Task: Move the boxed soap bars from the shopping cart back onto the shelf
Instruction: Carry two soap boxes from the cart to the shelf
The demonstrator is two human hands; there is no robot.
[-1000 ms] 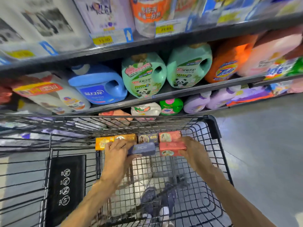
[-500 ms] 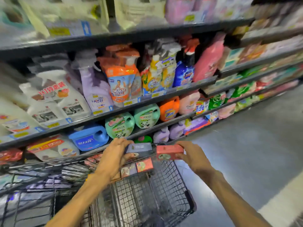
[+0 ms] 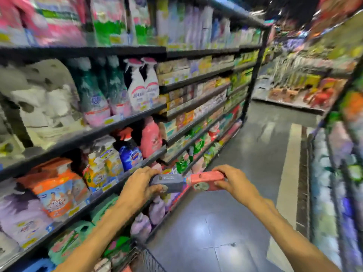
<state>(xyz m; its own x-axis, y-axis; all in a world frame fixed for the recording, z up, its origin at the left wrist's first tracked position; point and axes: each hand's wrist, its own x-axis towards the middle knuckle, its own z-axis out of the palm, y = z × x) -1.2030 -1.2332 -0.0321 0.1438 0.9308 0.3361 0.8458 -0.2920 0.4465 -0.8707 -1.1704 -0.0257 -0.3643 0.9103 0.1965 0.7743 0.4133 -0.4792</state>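
Two bare forearms reach into view from the near edge, one from the lower left and one from the lower right, and narrow toward the wrists. No sleeve, watch, bracelet or glove covers either arm as far as the picture shows. The left hand and the right hand are bare too, with no rings to be seen. Slight blur softens the fingers, so nails and finer marks cannot be made out.
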